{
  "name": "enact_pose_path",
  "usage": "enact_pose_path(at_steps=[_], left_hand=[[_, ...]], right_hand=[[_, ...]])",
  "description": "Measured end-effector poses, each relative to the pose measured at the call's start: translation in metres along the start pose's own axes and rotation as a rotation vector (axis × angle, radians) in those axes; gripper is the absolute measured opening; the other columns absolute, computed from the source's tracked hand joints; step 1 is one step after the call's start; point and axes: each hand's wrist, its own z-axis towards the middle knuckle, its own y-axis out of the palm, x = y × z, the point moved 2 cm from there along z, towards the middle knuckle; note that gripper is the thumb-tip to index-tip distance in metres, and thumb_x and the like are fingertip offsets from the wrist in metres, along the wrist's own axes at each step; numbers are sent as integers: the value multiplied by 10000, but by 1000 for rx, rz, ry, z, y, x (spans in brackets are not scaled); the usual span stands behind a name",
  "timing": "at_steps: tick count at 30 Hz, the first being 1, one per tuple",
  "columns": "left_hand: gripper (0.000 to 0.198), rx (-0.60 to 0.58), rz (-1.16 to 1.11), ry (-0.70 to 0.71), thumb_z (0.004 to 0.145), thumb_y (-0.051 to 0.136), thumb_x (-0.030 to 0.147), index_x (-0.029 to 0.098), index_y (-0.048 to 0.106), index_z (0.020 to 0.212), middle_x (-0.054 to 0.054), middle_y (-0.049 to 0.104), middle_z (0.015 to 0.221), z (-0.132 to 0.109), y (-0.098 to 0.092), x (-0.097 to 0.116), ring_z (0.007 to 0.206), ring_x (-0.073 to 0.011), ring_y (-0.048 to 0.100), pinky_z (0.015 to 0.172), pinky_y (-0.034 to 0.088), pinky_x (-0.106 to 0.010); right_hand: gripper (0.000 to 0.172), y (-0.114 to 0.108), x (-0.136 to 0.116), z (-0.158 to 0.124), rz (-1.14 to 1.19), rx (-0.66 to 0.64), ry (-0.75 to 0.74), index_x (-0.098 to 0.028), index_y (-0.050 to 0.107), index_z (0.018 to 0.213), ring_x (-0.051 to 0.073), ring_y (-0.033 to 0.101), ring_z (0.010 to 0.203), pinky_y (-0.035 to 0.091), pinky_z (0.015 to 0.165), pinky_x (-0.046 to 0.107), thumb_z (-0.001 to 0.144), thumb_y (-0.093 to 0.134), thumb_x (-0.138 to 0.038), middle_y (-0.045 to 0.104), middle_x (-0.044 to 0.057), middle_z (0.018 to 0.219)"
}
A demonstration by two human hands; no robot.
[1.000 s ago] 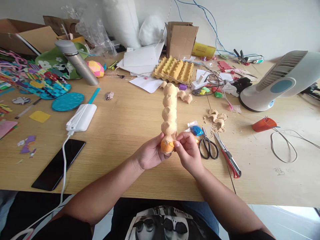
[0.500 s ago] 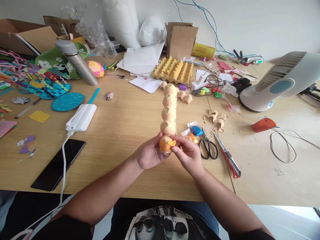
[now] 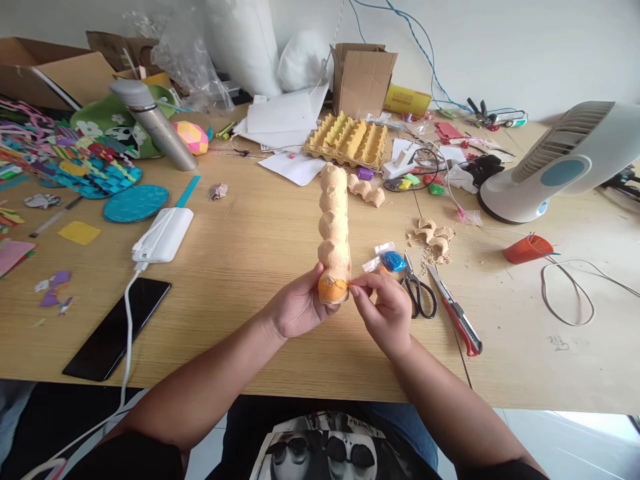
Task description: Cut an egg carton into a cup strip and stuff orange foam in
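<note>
In the head view, a beige strip cut from an egg carton (image 3: 333, 223) points away from me, its row of bumps facing up. My left hand (image 3: 299, 305) is closed around the strip's near end from the left and below. Orange clay (image 3: 330, 289) covers most of the nearest bump. My right hand (image 3: 384, 308) is closed in a pinch at the right side of that bump, on a thin edge of the orange clay. Part of the clay is hidden by the fingertips.
Right of my hands lie black-handled scissors (image 3: 420, 293), a red utility knife (image 3: 461, 320), blue clay (image 3: 393, 261) and carton scraps (image 3: 434, 239). Farther back are a yellow egg tray (image 3: 347, 141) and a white fan (image 3: 555, 163). A phone (image 3: 117, 329) and power bank (image 3: 163, 235) lie left.
My right hand has shifted slightly right, its fingertips now at the bump's right edge, drawing the orange clay there. The carton strip's far end has swung a little left.
</note>
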Motion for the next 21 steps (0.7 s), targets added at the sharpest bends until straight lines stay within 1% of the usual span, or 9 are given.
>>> enact_pose_path(at_steps=[5, 7, 8, 10, 12, 14, 15, 18, 21], left_hand=[[274, 25, -40, -16, 941, 779, 454, 207, 776, 1060, -42, 740, 1009, 0, -2, 1, 884, -200, 707, 628, 506, -247], [271, 38, -39, -8, 942, 779, 449, 208, 781, 1065, -39, 737, 1016, 0, -4, 2, 864, -189, 693, 624, 493, -245], [271, 40, -37, -3, 943, 777, 448, 210, 782, 1072, -39, 736, 1019, 0, -4, 3, 863, -190, 689, 623, 487, -245], [275, 37, -41, -1, 945, 776, 445, 212, 784, 1092, -42, 734, 1024, 0, -5, 3, 868, -194, 683, 625, 477, -247], [280, 35, -51, -6, 948, 775, 439, 206, 786, 1104, -45, 731, 1019, 1, -5, 4, 861, -189, 675, 626, 470, -246], [274, 46, -54, -5, 953, 772, 431, 200, 788, 1099, -44, 728, 1003, 2, -5, 4, 842, -178, 667, 622, 465, -240], [266, 54, -57, -5, 956, 769, 424, 196, 789, 1091, -43, 727, 992, 2, -5, 4, 832, -172, 664, 619, 463, -236], [226, 65, -104, -19, 967, 759, 386, 183, 793, 1061, -36, 730, 965, 3, -5, 3, 805, -154, 658, 616, 466, -223], [211, 47, -163, -30, 981, 743, 355, 171, 796, 1071, -31, 741, 963, 4, -5, 2, 783, -134, 652, 620, 485, -208]], right_hand=[[121, -3, 4, 2, -163, -26, -59, -242, 678, 911, 146, 642, 630, 534, 619, 295, 975, 678, -139, 733, 5, 753], [121, -5, 7, 3, -200, -15, -31, -248, 676, 894, 164, 667, 671, 557, 668, 320, 963, 673, -149, 755, 21, 785], [110, -6, 10, 4, -182, -4, 22, -250, 678, 893, 175, 680, 699, 567, 698, 334, 961, 671, -164, 765, 31, 808], [58, -7, 17, 6, -26, 24, 215, -252, 680, 923, 187, 704, 757, 580, 743, 353, 967, 666, -215, 785, 48, 881], [23, -6, 25, 7, 254, 51, 453, -253, 665, 982, 183, 712, 781, 578, 738, 346, 964, 668, -266, 795, 53, 949], [104, -3, 31, 8, 528, 63, 644, -256, 647, 1011, 164, 689, 754, 556, 695, 316, 924, 700, -279, 790, 38, 963], [133, -1, 33, 8, 629, 62, 710, -258, 645, 1005, 151, 666, 731, 539, 676, 300, 896, 721, -270, 782, 25, 945], [139, 2, 34, 7, 806, 29, 801, -251, 672, 953, 122, 613, 696, 499, 654, 268, 850, 765, -244, 749, 0, 902], [88, 2, 28, 6, 813, -31, 753, -246, 708, 941, 116, 630, 720, 489, 663, 265, 890, 778, -264, 743, 6, 936]])
